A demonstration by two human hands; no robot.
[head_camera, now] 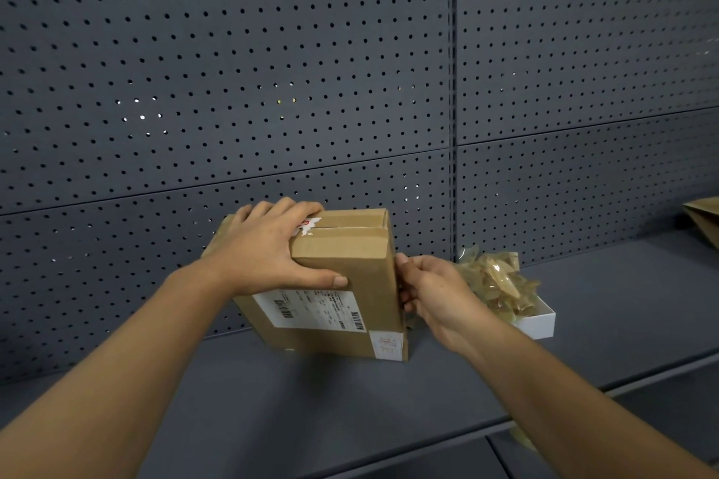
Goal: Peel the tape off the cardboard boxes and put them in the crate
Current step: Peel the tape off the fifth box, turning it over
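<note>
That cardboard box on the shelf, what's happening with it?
A person is working on the cardboard box, which stands tilted on a grey shelf. The left hand grips its top end to steady it, while the right hand picks at its right edge, apparently after tape. Just behind the right hand, a small white tray holds a heap of crumpled peeled tape. No crate is in view.

A single head-worn wide-angle view looks forward and slightly down, close over a grey shelf [583,307] and facing a perforated back panel [272,70] that fills the frame from 9 through 12 to 3 o'clock. Both forearms enter from 7 and 5 o'clock, meeting near centre. Straight lines bow toward the edges.
</note>
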